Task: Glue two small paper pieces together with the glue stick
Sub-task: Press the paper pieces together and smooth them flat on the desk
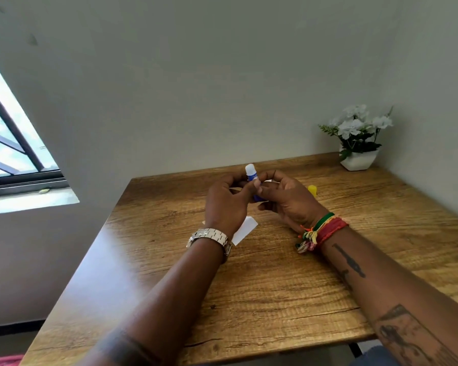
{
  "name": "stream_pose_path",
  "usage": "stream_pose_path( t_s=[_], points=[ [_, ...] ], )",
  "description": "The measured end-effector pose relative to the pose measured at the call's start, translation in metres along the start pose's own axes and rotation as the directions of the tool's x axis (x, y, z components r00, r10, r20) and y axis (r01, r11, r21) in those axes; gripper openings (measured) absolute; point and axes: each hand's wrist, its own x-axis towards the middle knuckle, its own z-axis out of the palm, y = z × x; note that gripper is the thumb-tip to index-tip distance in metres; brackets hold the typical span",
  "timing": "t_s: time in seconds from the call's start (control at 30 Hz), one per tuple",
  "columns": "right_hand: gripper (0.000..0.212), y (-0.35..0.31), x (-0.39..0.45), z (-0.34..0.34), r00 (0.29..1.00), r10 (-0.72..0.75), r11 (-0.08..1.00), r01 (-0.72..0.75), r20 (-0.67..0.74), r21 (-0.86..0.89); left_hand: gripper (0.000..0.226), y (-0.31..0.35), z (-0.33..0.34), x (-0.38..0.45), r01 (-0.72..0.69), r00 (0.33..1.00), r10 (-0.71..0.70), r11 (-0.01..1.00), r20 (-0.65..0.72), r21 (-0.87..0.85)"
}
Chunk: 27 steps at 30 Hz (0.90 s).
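A blue glue stick (252, 180) stands near upright between both hands above the bench (275, 273), its white glue tip exposed. Its yellow cap (312, 190) sits on the bench just right of the hands. 1 white paper piece (245, 229) lies flat beneath the left wrist.

Setting: a plain domestic room or home study corner.
Furniture: wood-grain table (262, 286) set into bare white walls (222, 88).
Decor: potted white flowers (358, 138), far right.
Opening: barred window (13, 143), left.
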Motion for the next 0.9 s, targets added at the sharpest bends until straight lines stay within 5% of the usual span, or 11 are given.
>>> stream_pose_path(
  t_s=[0.13, 0.33, 0.53, 0.9],
  points=[
    [0.023, -0.004, 0.000, -0.006, 0.998, -0.039, 0.999, 0.039, -0.040, -0.002, 0.024, 0.006, 0.012, 0.006, 0.122, 0.993, -0.122, 0.982, 0.006, -0.142],
    [0.021, -0.011, 0.003, -0.013, 0.974, -0.091, 0.987, 0.061, -0.207, -0.147, 0.023, 0.005, 0.017, 0.012, 0.104, 0.995, -0.103, 0.979, 0.012, -0.174],
    [0.021, -0.008, 0.002, -0.012, 0.994, 0.103, 0.938, -0.086, 0.033, -0.337, 0.023, -0.009, 0.009, 0.019, 0.098, 0.995, -0.101, 0.970, 0.000, -0.222],
    [0.020, -0.007, 0.003, -0.004, 1.000, -0.011, 0.829, 0.008, -0.003, -0.559, 0.021, -0.016, 0.001, 0.020, 0.052, 0.997, -0.043, 0.987, 0.061, -0.150]
  ],
)
